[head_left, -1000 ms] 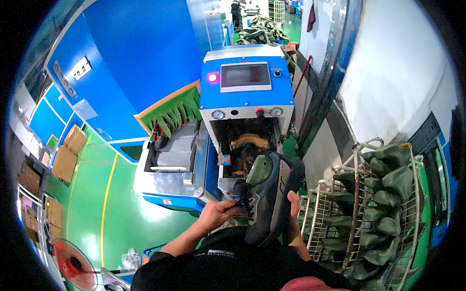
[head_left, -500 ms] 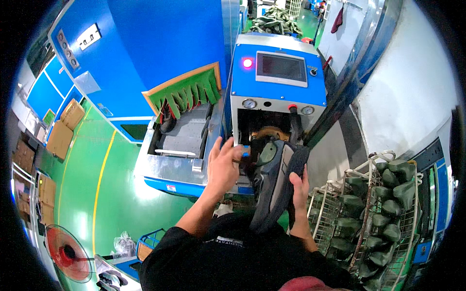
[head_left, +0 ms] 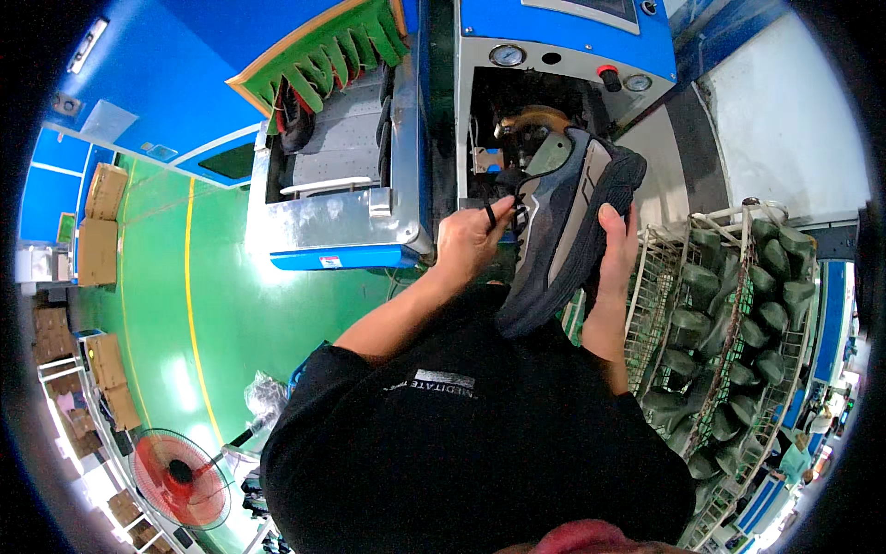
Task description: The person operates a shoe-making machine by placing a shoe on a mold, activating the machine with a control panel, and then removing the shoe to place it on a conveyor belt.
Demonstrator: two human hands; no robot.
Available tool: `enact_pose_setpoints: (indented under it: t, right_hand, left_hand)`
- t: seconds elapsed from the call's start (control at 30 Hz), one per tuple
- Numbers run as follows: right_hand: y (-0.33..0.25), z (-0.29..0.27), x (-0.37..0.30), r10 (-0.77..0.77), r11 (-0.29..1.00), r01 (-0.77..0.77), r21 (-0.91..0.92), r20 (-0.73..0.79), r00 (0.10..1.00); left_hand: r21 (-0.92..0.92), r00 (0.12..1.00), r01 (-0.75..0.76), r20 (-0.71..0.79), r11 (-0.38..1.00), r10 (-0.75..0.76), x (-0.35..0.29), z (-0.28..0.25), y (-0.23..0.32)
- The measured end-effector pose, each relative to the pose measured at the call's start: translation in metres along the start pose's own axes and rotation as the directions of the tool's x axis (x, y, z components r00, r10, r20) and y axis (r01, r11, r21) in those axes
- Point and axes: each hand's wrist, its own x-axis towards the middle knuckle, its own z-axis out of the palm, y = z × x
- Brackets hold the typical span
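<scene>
Some thin lace (head_left: 490, 218) is pinched in the left hand (head_left: 468, 242); the right hand (head_left: 616, 251) grips a chunky-soled shoe (head_left: 559, 226).

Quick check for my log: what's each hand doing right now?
Left hand: closed, pinching what looks like the black laces of the shoe.
Right hand: holding the shoe along its sole side.

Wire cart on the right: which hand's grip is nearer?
Right. The right grip, at the sole side of the shoe, is between shoe and wire cart; the left grip is across the shoe, by the laces, farther away.
</scene>
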Motion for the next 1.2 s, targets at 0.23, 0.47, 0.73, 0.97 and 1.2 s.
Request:
enact_pose_setpoints:
  t: [0.23, 0.47, 0.73, 0.97, 1.2]
  right_hand:
    - [-0.006, 0.034, -0.015, -0.028, 0.996, 0.025, -0.080, -0.042, 0.999]
    - [0.046, 0.022, -0.013, 0.406, 0.570, -0.567, 0.595, 0.397, 0.823]
    - [0.020, 0.014, -0.002, 0.276, 0.687, -0.425, 0.589, 0.330, 0.903]
    - [0.038, -0.043, 0.002, 0.444, 0.733, -0.541, 0.412, 0.312, 0.840]
    - [0.069, -0.078, 0.048, 0.185, 0.915, -0.197, -0.351, -0.069, 0.980]
  left_hand:
    - [-0.105, 0.932, 0.281, 0.266, 0.954, -0.245, 0.031, -0.028, -0.002]
    - [-0.360, 0.338, 0.740, 0.929, 0.568, 0.149, 0.032, -0.073, -0.014]
    - [-0.744, 0.912, 0.372, 0.184, 0.554, -0.366, 0.038, -0.029, -0.006]
    - [-0.258, 0.673, 0.640, 0.642, 0.723, -0.367, -0.005, 0.030, -0.014]
    - [-0.225, 0.619, 0.511, 0.765, 0.829, -0.174, -0.039, 0.025, -0.024]
